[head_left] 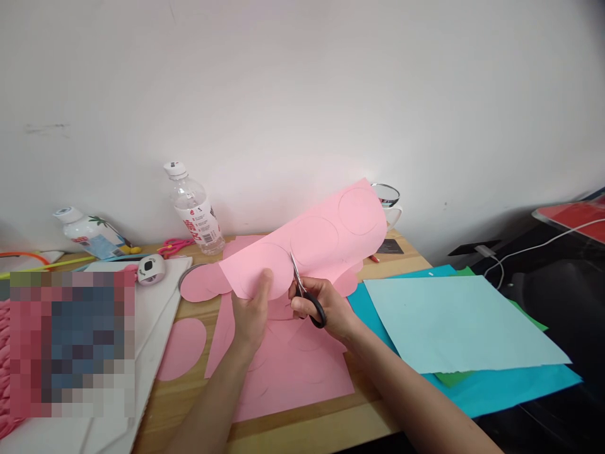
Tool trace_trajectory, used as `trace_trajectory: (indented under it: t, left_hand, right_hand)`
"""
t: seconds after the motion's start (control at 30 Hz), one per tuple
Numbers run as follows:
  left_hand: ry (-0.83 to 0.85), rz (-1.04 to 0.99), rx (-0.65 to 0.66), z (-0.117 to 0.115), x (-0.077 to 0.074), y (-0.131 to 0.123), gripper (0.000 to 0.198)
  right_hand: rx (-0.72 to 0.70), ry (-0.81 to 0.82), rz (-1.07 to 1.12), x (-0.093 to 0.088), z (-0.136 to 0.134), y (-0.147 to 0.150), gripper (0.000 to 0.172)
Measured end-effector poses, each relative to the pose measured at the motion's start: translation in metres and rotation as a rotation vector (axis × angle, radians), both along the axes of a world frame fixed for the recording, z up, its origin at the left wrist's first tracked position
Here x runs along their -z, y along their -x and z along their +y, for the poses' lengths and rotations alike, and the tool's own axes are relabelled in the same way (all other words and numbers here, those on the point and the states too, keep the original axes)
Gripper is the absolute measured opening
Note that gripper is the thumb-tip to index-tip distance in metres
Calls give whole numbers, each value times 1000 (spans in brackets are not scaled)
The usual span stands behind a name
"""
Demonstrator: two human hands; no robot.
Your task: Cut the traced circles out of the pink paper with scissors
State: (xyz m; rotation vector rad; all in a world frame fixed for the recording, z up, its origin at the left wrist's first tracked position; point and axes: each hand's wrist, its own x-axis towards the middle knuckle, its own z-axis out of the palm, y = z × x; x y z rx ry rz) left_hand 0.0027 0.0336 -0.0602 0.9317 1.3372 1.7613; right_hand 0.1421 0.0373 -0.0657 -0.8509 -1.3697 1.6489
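Note:
A pink paper sheet [314,236] with several drawn circles is held up above the table, its far end curling over at the right. My left hand [253,309] grips its lower left part, thumb on top. In my right hand [326,306] is a pair of scissors [316,309] with black handles. Their blades point up and away, against the sheet beside a circle's outline. Below lie more pink sheets [293,391] with faint pencil curves. Cut pink paper circles [183,347] rest on the table to the left of my left hand.
A clear plastic bottle [196,208] and a second bottle [92,233] stand near the wall. Pink-handled scissors [176,246] lie between them. Light blue paper [463,325] tops a stack with blue and green sheets at the right. A white cup [393,214] is partly hidden behind the raised paper.

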Motion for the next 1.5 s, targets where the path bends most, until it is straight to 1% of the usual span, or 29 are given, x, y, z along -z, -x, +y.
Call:
trace_trajectory:
  t: [0.2, 0.4, 0.53, 0.67, 0.8, 0.87, 1.03, 1.27, 1.5]
  left_hand:
    - [-25, -28, -2, 2, 0, 2, 39]
    - [18, -43, -39, 2, 2, 2, 36]
    - [9, 2, -18, 2, 2, 3, 42]
    - [6, 20, -5, 2, 0, 4, 44]
    - [-4, 24, 11, 0, -3, 3, 41]
    - [5, 8, 27, -1, -4, 2, 36]
    - [23, -31, 146, -3, -6, 1, 24]
    - [17, -40, 168, -3, -5, 1, 21]
    - [11, -61, 162, -3, -7, 2, 22]
  right_hand:
    - [-3, -4, -6, 1, 0, 0, 35]
    - [-17, 6, 11, 3, -1, 2, 38]
    - [-17, 21, 26, 2, -2, 4, 39]
    - [2, -16, 6, 2, 0, 4, 40]
    - [2, -42, 26, 1, 1, 3, 39]
    - [-1, -52, 53, 0, 1, 2, 38]
    - [-26, -60, 104, -1, 1, 1, 35]
    - [-31, -66, 113, -1, 1, 1, 34]
    - [-21, -69, 91, 3, 2, 0, 37]
